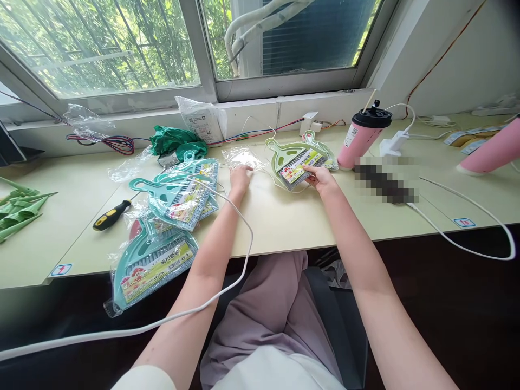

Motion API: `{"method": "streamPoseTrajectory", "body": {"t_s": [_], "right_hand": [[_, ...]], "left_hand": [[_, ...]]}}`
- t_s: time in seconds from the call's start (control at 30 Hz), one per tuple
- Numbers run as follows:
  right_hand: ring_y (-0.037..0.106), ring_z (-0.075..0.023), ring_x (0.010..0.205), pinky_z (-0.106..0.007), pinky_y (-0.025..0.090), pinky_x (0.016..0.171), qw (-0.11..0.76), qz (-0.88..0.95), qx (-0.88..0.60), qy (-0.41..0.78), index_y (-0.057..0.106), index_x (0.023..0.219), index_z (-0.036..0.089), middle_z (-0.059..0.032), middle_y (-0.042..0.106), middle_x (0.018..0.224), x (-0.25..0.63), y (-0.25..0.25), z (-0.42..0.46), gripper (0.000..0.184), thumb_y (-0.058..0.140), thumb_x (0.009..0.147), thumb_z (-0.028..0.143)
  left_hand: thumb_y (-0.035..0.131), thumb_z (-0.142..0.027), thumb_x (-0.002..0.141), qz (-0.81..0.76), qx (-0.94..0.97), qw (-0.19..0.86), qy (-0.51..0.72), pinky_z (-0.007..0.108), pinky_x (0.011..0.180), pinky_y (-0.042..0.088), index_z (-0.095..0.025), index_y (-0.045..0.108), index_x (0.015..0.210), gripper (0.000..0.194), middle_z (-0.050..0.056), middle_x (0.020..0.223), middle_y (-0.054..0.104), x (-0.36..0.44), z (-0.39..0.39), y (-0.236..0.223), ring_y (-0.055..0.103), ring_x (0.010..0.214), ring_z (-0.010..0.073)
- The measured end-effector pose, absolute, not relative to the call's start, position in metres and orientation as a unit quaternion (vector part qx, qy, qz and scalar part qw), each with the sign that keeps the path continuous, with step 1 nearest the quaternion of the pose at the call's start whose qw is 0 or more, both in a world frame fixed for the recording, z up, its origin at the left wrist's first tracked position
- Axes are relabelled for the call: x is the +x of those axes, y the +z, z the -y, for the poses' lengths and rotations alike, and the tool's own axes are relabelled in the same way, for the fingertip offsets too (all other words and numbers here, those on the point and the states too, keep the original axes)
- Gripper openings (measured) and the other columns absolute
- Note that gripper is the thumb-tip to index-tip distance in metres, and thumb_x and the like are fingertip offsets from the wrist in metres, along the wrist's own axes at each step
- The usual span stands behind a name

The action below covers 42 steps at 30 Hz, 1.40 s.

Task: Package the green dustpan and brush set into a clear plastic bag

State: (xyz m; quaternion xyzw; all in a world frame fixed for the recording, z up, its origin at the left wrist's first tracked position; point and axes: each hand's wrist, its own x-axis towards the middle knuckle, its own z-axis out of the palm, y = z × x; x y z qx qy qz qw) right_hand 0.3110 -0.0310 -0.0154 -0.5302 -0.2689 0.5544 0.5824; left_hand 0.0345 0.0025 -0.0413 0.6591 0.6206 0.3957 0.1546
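Observation:
My right hand (322,179) grips the lower right edge of a light green dustpan and brush set (298,162), thumb on top by its yellow label. Behind it lies another green set (320,149), partly covered. My left hand (240,179) is closed, its fingertips at the near edge of a crumpled clear plastic bag (244,157) on the table. Left of that hand, several turquoise dustpan and brush sets (179,197) in clear wrapping overlap in a pile. The lowest set (154,265) sticks out past the table's front edge.
A black-and-yellow screwdriver (111,215) lies left of the pile. A pink cup (363,135) with a black lid stands at right, near a white charger (394,143) and a blurred-out patch. A white cable (247,260) crosses above my left arm. Green crumpled plastic (174,142) sits behind.

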Motion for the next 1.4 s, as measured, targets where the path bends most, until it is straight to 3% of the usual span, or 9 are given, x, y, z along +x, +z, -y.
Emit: {"method": "streamPoseTrajectory", "body": {"t_s": [0.17,0.27,0.37,0.63,0.8,0.9,1.07,1.2,1.4], "right_hand": [[0.068,-0.0092,0.062,-0.018,0.060,0.055,0.581,0.272,-0.527,0.558,0.067,0.084,0.017,0.0012,0.074,0.075,0.310,-0.016,0.031,0.015,0.076,0.079,0.006],[0.068,-0.0093,0.062,-0.018,0.060,0.055,0.582,0.271,-0.526,0.558,0.068,0.086,0.017,0.0018,0.074,0.074,0.310,-0.017,0.030,0.015,0.076,0.079,0.007],[0.068,-0.0097,0.063,-0.018,0.060,0.054,0.586,0.269,-0.524,0.557,0.068,0.086,0.017,0.0010,0.075,0.075,0.311,-0.018,0.029,0.018,0.078,0.076,0.006],[0.068,-0.0103,0.064,-0.020,0.062,0.056,0.582,0.271,-0.526,0.558,0.068,0.087,0.017,0.0009,0.076,0.077,0.312,-0.020,0.028,0.022,0.082,0.072,0.007],[0.068,-0.0096,0.063,-0.017,0.059,0.053,0.584,0.272,-0.523,0.557,0.069,0.086,0.017,0.0009,0.075,0.077,0.309,-0.018,0.030,0.016,0.078,0.078,0.007],[0.069,-0.0093,0.064,-0.017,0.060,0.054,0.598,0.270,-0.510,0.556,0.069,0.085,0.018,0.0012,0.076,0.079,0.307,-0.016,0.032,0.014,0.076,0.080,0.007],[0.069,-0.0088,0.065,-0.016,0.060,0.056,0.624,0.256,-0.494,0.548,0.070,0.086,0.017,0.0003,0.077,0.083,0.310,-0.015,0.032,0.011,0.074,0.082,0.008],[0.070,-0.0102,0.067,-0.016,0.060,0.055,0.623,0.254,-0.501,0.544,0.070,0.086,0.018,-0.0005,0.077,0.084,0.311,-0.015,0.032,0.012,0.076,0.081,0.009],[0.070,-0.0090,0.064,-0.015,0.059,0.053,0.616,0.257,-0.505,0.548,0.070,0.086,0.017,0.0007,0.076,0.079,0.306,-0.015,0.034,0.013,0.074,0.081,0.006]], "left_hand": [[0.050,-0.003,0.078,-0.620,0.669,0.115,0.393,0.059,0.129,-0.001,-0.027,0.069,0.071,0.031,0.006,0.110,0.074,0.040,0.003,-0.033,0.058,0.126,0.0309],[0.064,-0.016,0.082,-0.622,0.662,0.112,0.402,0.065,0.126,-0.007,-0.026,0.072,0.093,0.017,0.010,0.121,0.072,0.043,0.006,-0.032,0.053,0.133,0.0357],[0.072,-0.019,0.076,-0.613,0.667,0.136,0.401,0.068,0.125,-0.010,-0.026,0.071,0.106,0.031,0.011,0.128,0.071,0.043,0.006,-0.036,0.050,0.137,0.0381],[0.050,0.000,0.070,-0.608,0.684,0.037,0.401,0.061,0.130,-0.010,-0.026,0.066,0.062,0.031,0.010,0.073,0.066,0.031,0.006,-0.034,0.047,0.144,0.0341],[0.047,-0.010,0.086,-0.613,0.658,0.053,0.435,0.058,0.131,0.001,-0.020,0.070,0.117,0.040,0.016,0.127,0.069,0.038,0.010,-0.026,0.047,0.144,0.0319],[0.056,-0.021,0.088,-0.506,0.749,0.163,0.395,0.056,0.130,0.011,-0.027,0.067,0.124,0.039,0.009,0.148,0.059,0.055,0.014,-0.029,0.040,0.151,0.0300],[0.058,-0.016,0.079,-0.435,0.822,0.186,0.319,0.058,0.130,-0.005,-0.026,0.072,0.080,0.018,0.005,0.101,0.076,0.074,0.018,-0.033,0.059,0.128,0.0298],[0.050,-0.008,0.078,-0.495,0.781,0.114,0.363,0.051,0.133,0.005,-0.026,0.062,0.058,0.029,0.005,0.062,0.061,0.068,0.018,-0.025,0.066,0.098,0.0265],[0.048,-0.022,0.088,-0.654,0.706,-0.025,0.271,0.055,0.131,0.010,-0.021,0.065,0.123,0.038,0.012,0.119,0.070,0.063,0.027,-0.017,0.055,0.129,0.0291]]}}
